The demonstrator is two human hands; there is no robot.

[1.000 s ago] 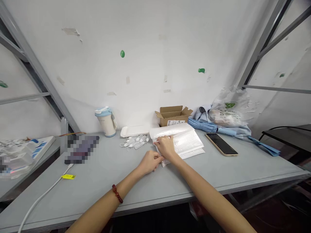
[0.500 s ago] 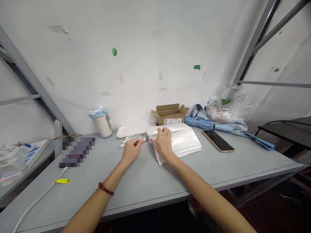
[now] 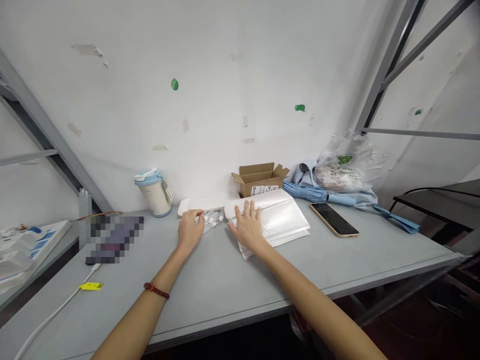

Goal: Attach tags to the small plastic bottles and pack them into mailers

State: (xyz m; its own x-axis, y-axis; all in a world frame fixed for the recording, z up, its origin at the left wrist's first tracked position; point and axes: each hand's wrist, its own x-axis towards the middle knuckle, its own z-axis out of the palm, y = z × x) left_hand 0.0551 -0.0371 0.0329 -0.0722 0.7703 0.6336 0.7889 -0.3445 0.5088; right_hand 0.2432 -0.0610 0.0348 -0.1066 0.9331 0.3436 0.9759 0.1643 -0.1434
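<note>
My right hand [image 3: 248,229] lies with fingers spread on the left part of a stack of white bubble mailers [image 3: 285,217]. To its left, my left hand [image 3: 190,231] is closed, fingers curled towards the thumb; whether anything is between them I cannot make out. Right beside those fingers is a small pile of slim, clear and white pieces [image 3: 213,219], too small to name surely. A flat white box or tray [image 3: 191,204] lies behind the pile, partly covered by my left hand and the mailers.
Behind the mailers stands an open cardboard box [image 3: 259,180]. A phone [image 3: 334,219], a blue folded umbrella [image 3: 311,192] and a plastic bag [image 3: 343,170] are to the right. A cream-and-blue cup [image 3: 154,194] stands at left, near a white cable [image 3: 60,311].
My left hand has moved left, uncovering more of the small pieces. My right hand's fingers, bent before, are now spread flatter on the mailers. The view has shifted slightly.
</note>
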